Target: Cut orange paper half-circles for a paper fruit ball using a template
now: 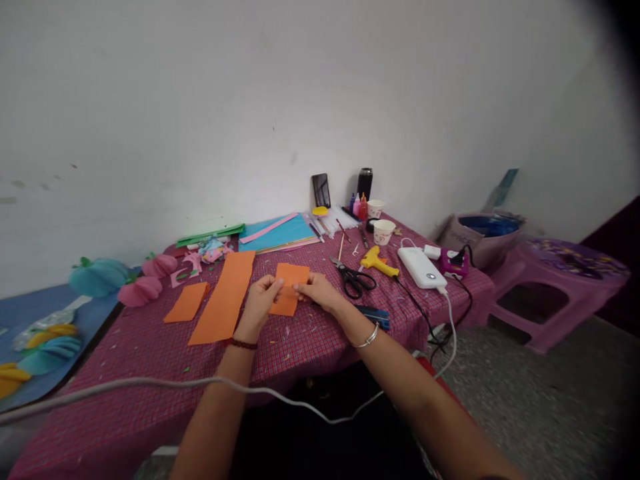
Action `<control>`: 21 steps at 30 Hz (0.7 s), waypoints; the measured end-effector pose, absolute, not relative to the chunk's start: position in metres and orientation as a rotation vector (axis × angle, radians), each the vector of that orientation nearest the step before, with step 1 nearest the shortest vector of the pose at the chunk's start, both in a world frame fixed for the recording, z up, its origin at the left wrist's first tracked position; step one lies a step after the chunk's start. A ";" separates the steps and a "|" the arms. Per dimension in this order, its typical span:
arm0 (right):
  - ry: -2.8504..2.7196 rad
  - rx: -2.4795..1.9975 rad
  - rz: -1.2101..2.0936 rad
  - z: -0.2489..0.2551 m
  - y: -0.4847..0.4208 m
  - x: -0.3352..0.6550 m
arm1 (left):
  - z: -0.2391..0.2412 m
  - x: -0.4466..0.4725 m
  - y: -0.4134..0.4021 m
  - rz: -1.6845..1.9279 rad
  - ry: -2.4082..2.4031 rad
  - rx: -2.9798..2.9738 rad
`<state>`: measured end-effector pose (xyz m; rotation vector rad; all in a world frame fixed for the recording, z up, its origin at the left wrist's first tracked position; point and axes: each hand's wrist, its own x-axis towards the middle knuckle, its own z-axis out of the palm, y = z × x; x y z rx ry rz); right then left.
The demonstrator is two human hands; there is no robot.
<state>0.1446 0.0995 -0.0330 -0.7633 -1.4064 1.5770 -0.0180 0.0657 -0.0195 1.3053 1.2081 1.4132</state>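
Observation:
Both my hands hold a small orange paper piece [290, 283] just above the checked red tablecloth [310, 340]. My left hand [260, 303] pinches its left edge with closed fingers. On the right edge, my right hand [320, 291] pinches it too. A long orange paper strip [225, 297] lies left of my left hand, and a smaller orange piece [187, 302] lies further left. Black scissors [354, 279] lie just right of my right hand.
A yellow glue gun [379, 262], a white power bank [421, 267] with cable, paper cups [383, 231], a black flask [365, 183], a phone [321, 190] and coloured paper sheets [277, 233] sit at the back. Pink and teal paper fruits [140, 291] lie left. A purple stool [560, 290] stands right.

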 end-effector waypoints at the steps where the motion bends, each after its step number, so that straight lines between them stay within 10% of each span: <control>1: -1.407 -0.768 1.570 -0.034 0.099 0.144 | -0.021 -0.018 0.066 1.420 1.226 1.332; 21: -1.502 -1.149 0.847 -0.025 0.134 0.174 | -0.046 -0.034 0.080 1.006 1.856 1.883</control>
